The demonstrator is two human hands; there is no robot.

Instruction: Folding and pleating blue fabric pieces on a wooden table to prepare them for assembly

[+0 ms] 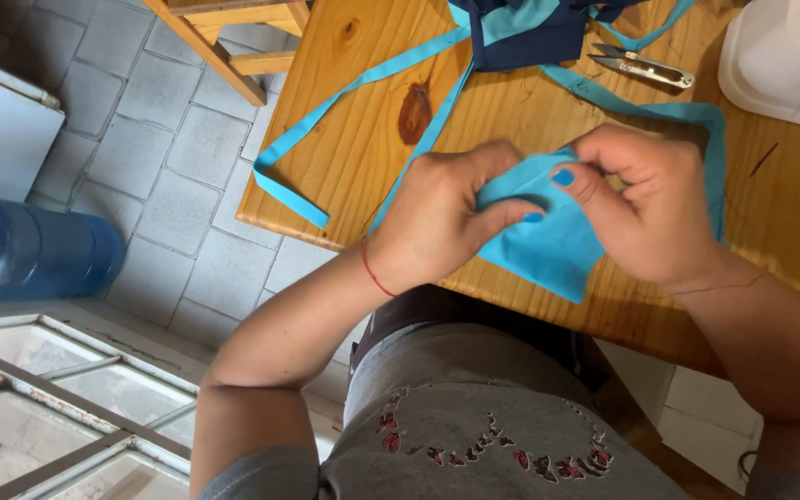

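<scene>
Both my left hand (pixel 446 218) and right hand (pixel 645 208) are pinching a folded turquoise cloth piece (pixel 548 245) between them, over the wooden table (pixel 354 139) edge. Small metal thread snips (pixel 643 67) lie just past my right hand, a long turquoise fabric strip (pixel 344 97) trails beyond my left.

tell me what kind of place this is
Probably a home sewing corner. Both hands, left hand and right hand, fold turquoise fabric on a wooden table, with thread snips and a white machine nearby.
</scene>
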